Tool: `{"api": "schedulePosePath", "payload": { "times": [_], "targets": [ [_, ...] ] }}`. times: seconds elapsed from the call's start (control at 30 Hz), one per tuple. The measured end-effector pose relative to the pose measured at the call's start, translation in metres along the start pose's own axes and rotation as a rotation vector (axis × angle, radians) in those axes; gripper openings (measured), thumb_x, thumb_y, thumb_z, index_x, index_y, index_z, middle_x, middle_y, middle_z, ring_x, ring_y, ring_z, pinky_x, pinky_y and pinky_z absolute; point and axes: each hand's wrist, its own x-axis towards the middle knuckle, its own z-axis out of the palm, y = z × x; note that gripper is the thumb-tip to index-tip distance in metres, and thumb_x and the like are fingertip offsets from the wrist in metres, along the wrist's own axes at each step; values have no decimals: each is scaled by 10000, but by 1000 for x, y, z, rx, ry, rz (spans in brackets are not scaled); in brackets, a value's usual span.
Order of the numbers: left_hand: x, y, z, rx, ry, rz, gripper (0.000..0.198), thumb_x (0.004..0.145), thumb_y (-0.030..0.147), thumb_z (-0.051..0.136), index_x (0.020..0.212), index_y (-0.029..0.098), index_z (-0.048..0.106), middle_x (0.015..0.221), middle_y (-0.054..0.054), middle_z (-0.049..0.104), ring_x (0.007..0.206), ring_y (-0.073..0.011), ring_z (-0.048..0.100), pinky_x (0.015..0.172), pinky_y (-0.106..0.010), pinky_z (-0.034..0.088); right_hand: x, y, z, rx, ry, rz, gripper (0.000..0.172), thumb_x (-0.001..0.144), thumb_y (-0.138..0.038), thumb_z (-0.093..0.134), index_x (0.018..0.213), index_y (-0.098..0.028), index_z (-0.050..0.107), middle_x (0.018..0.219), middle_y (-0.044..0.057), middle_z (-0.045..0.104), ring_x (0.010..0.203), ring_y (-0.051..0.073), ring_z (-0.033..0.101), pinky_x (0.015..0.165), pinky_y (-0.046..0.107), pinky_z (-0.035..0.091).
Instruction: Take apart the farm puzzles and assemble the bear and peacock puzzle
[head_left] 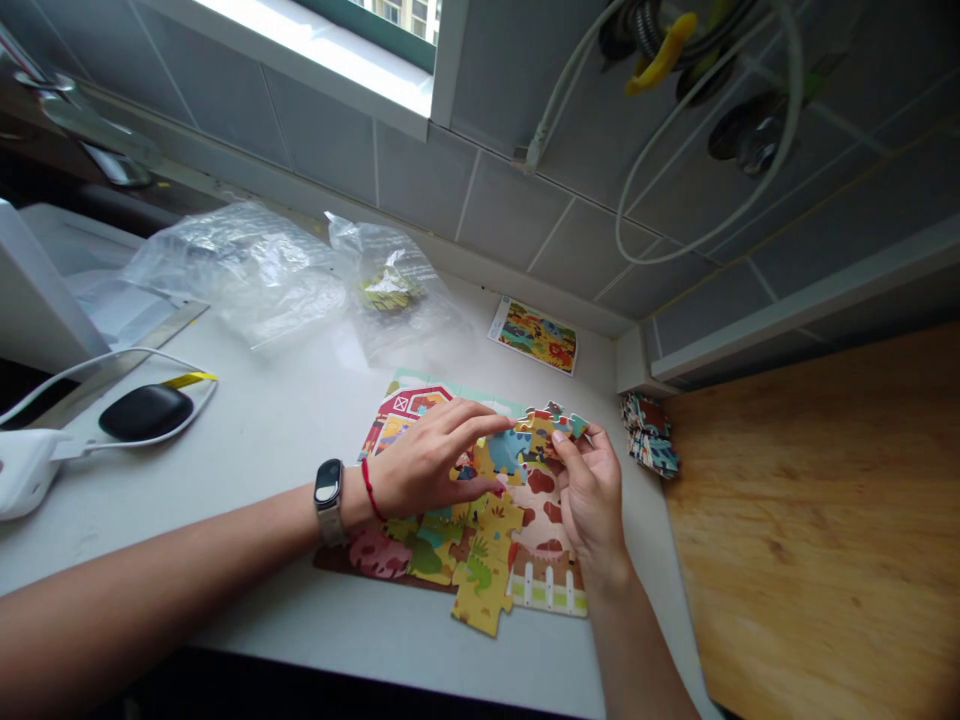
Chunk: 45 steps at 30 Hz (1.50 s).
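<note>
On the white counter lies a farm puzzle (pixel 544 520) with a red barn, a brown-spotted cow and a white fence. Across it rests a joined strip of yellow puzzle pieces (pixel 484 585), its lower end jutting past the puzzle's front edge. My left hand (pixel 427 455), with a band and a red string at the wrist, hovers over the puzzle, thumb and fingers apart. Its fingertips are close to a blue-animal piece (pixel 508 452); contact is unclear. My right hand (pixel 592 485) pinches several puzzle pieces (pixel 544 432) between thumb and fingers above the puzzle's right side.
A pile of puzzle pieces (pixel 649 435) sits by the wooden board (pixel 810 520) at right. A picture card (pixel 534 335) lies behind. Clear plastic bags (pixel 247 270) are at back left, near a black oval device (pixel 146 412) and a white charger with cable (pixel 30 470).
</note>
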Motion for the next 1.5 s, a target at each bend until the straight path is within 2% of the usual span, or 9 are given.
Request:
{"api": "schedulePosePath", "payload": {
  "times": [0.23, 0.37, 0.53, 0.67, 0.73, 0.93, 1.1, 1.27, 1.5],
  "targets": [
    [-2, -2, 3, 12, -8, 20, 486, 964, 249, 713, 1402, 225, 505, 1297, -127, 639, 1146, -257, 666, 964, -434, 601, -21, 2, 14, 73, -284, 234, 357, 896, -439, 787, 1183, -291, 635, 1077, 3, 761, 890, 202, 744, 846, 365, 621],
    [-2, -2, 3, -4, -64, 25, 510, 964, 277, 729, 1419, 236, 501, 1291, -123, 635, 1136, -249, 676, 950, -406, 609, -22, 8, 13, -66, -403, 200, 403, 866, -424, 828, 1202, -258, 680, 1125, 33, 774, 1003, 240, 742, 927, 368, 591],
    [6, -8, -13, -11, -181, -20, 788, 886, 439, 812, 1533, 226, 416, 1330, -162, 623, 1152, -302, 667, 958, -449, 587, -12, 6, 3, -202, -261, 23, 327, 901, -446, 784, 1138, -234, 707, 1089, 53, 789, 998, 243, 738, 914, 366, 577],
    [10, -14, -31, 59, -496, -52, 873, 766, 518, 886, 1482, 190, 508, 1127, -128, 697, 1010, -324, 695, 889, -446, 561, -1, 4, -10, -420, -90, -173, 327, 867, -453, 803, 1085, -230, 706, 1014, 46, 772, 890, 221, 714, 845, 351, 562],
    [9, -12, -37, 98, -587, -23, 904, 687, 536, 930, 1438, 196, 558, 1125, -128, 690, 1004, -335, 685, 884, -441, 545, 3, 7, -14, -548, -119, -194, 313, 856, -444, 802, 1065, -231, 708, 1008, 45, 761, 888, 223, 708, 847, 352, 552],
    [1, 15, -34, 255, -675, -100, 1114, 500, 472, 1028, 1455, 194, 528, 1171, -129, 635, 1041, -353, 625, 850, -437, 536, 8, 20, -14, -761, -180, -230, 251, 859, -430, 763, 1005, -231, 720, 980, 57, 763, 873, 242, 704, 819, 350, 539],
    [1, 22, -33, 217, -705, -163, 895, 545, 302, 1027, 1305, 187, 569, 1176, -104, 607, 1025, -305, 624, 846, -401, 544, 8, 20, -16, -766, -175, -250, 284, 887, -452, 749, 1059, -230, 702, 977, 46, 758, 859, 230, 698, 813, 341, 533],
    [3, 19, -34, 128, -671, -184, 756, 673, 40, 859, 1334, 213, 534, 1222, -86, 598, 1019, -269, 682, 793, -341, 558, 7, 18, -15, -721, -180, -264, 290, 883, -449, 764, 1054, -225, 694, 949, 36, 756, 833, 221, 701, 802, 338, 542],
    [10, 19, -34, -36, -655, -159, 436, 794, -20, 698, 1167, 199, 644, 1133, -76, 711, 995, -247, 733, 789, -298, 552, 9, 19, -15, -857, -251, -309, 241, 898, -414, 741, 1071, -248, 718, 1048, 59, 769, 950, 260, 719, 913, 387, 537]
  ]
}}
